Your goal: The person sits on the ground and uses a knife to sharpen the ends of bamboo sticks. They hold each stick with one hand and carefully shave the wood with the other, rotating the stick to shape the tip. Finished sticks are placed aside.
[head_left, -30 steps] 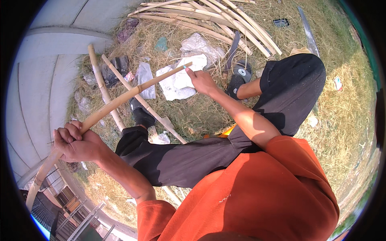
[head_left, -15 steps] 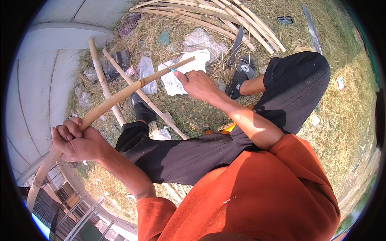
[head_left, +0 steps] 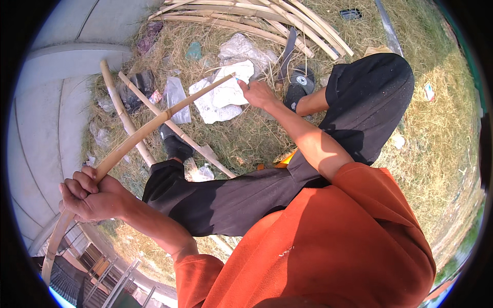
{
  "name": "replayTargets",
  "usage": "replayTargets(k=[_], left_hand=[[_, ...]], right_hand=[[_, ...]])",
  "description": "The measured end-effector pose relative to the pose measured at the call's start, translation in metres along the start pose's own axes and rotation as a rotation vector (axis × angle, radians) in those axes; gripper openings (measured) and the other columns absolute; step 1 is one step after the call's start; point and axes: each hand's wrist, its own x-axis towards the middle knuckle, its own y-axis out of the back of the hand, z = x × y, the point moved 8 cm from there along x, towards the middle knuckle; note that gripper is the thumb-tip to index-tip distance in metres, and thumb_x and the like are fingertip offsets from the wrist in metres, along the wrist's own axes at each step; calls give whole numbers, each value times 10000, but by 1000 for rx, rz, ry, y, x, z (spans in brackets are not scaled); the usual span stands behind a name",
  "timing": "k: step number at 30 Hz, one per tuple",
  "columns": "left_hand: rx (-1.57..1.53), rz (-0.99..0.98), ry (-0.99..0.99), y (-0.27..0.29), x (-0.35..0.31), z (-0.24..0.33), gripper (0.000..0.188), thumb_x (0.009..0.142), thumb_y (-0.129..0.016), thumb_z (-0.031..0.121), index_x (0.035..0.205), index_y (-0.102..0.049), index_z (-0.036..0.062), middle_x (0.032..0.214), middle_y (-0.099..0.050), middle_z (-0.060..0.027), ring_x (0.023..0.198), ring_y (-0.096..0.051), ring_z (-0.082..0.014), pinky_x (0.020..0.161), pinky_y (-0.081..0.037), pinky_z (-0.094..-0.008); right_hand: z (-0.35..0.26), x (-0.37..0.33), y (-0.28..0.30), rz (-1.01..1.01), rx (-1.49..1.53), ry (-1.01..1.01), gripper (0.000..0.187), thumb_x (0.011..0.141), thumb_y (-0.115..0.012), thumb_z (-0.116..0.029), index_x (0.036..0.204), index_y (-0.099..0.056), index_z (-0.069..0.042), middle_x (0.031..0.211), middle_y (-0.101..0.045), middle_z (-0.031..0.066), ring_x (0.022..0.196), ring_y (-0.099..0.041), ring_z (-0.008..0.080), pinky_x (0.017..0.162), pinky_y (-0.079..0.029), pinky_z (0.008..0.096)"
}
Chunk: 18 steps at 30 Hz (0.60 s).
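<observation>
My left hand (head_left: 97, 197) is wrapped around a long bamboo strip (head_left: 137, 134). The strip slants from the lower left up to the far middle, its nearer end running on behind the hand. My right hand (head_left: 257, 94) is closed at the strip's far tip, around what looks like a small knife with a turquoise handle (head_left: 237, 80). Little of that knife shows now, and its blade is hard to make out. Beneath the tip lie crumpled white sheets (head_left: 226, 95) on the grass.
Two bamboo poles (head_left: 119, 95) (head_left: 159, 114) lie by my left shoe. Several split bamboo strips (head_left: 246, 10) are heaped at the far side. A dark blade (head_left: 287, 56) lies by my right shoe, a long metal blade (head_left: 389, 28) beyond my knee. A pale wall (head_left: 41, 118) bounds the left.
My right hand has slid outward along the bamboo strip to its far tip. My left hand keeps its grip. The whole view has shifted slightly.
</observation>
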Motion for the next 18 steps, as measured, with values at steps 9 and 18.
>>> replayTargets(k=[9,18], left_hand=[[6,3,28,12,8,-4,372,933,-488,111,620,-290,148,553,-233,34,449,-229,-88,486,-293,-265],[-275,192,-73,53,35,-6,206,802,-511,184,647,-390,122,624,-378,-27,546,-438,-175,636,-460,-360]], right_hand=[[30,6,8,54,-39,-165,708,951,-285,-562,1084,-645,32,1128,-594,305,1137,-534,423,992,-393,504],[-108,-67,22,-111,1458,114,605,894,-480,-630,927,-564,-32,519,-305,-58,381,-271,35,373,-227,216]])
